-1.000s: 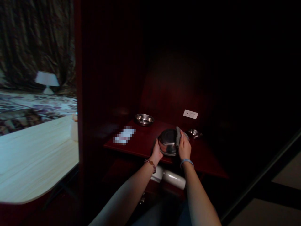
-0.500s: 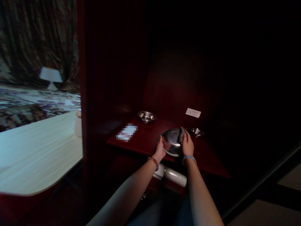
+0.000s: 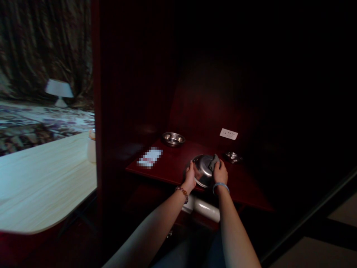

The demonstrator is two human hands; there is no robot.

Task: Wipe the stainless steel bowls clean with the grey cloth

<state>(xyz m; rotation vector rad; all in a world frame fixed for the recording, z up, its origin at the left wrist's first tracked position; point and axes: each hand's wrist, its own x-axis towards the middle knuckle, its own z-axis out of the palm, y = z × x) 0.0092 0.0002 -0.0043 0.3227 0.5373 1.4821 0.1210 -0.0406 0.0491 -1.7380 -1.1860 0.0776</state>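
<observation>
I have the left hand (image 3: pixel 190 176) clasping the upturned stainless-steel bowl (image 3: pixel 202 172) at the bench (image 3: pixel 173 163)'s near edge, the right hand (image 3: pixel 221 174) gripping a grey cloth (image 3: pixel 214 162) against its base; I'd hold the bowl steady, cloth flat.

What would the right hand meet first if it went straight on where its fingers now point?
Beyond the grey cloth it holds, the right hand would probably meet the underside of the metal bowl first, though depth is hard to judge here.
</observation>
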